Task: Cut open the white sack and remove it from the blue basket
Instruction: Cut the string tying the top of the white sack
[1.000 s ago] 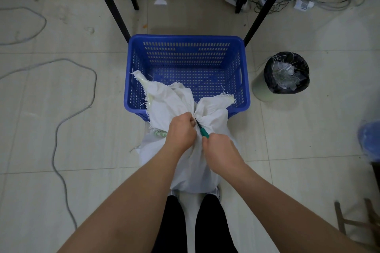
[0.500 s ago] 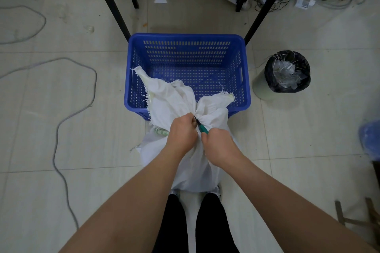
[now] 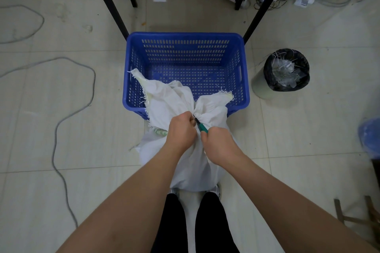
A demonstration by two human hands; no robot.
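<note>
A: Head view, only view. Where is the white sack (image 3: 174, 104)?

B: Draped over the near rim of the blue basket (image 3: 186, 36). Its frayed top lies inside the basket by the near wall, one flap toward the near-left corner, one toward the near-right. The bulk hangs outside the basket, down to the floor (image 3: 61, 139) in front of the person's legs.

A: Left hand (image 3: 181, 130)?

B: Fingers curled into the gathered neck of the sack, gripping it. The fingertips are hidden in the folds.

A: Right hand (image 3: 219, 142)?

B: Curled round a green-handled cutter (image 3: 202, 127). Only a short length of handle and a dark tip show; the tip points into the bunched fabric just beside the left hand. Whether the blade touches the cloth I cannot tell. The rest of the handle is hidden in the fist.

A: Anything inside the sack?

B: Cannot tell. A greenish patch shows at the sack's left edge below the basket rim, too small to read.

A: Surroundings?

B: Black-lined bin (image 3: 285, 70) to the right of the basket, apart from it, holding clear scraps. Grey cable (image 3: 61, 121) loops on the floor to the left. Black frame legs (image 3: 109, 0) stand behind the basket, tops cut off. A blue object at the right edge is cropped and blurred.
</note>
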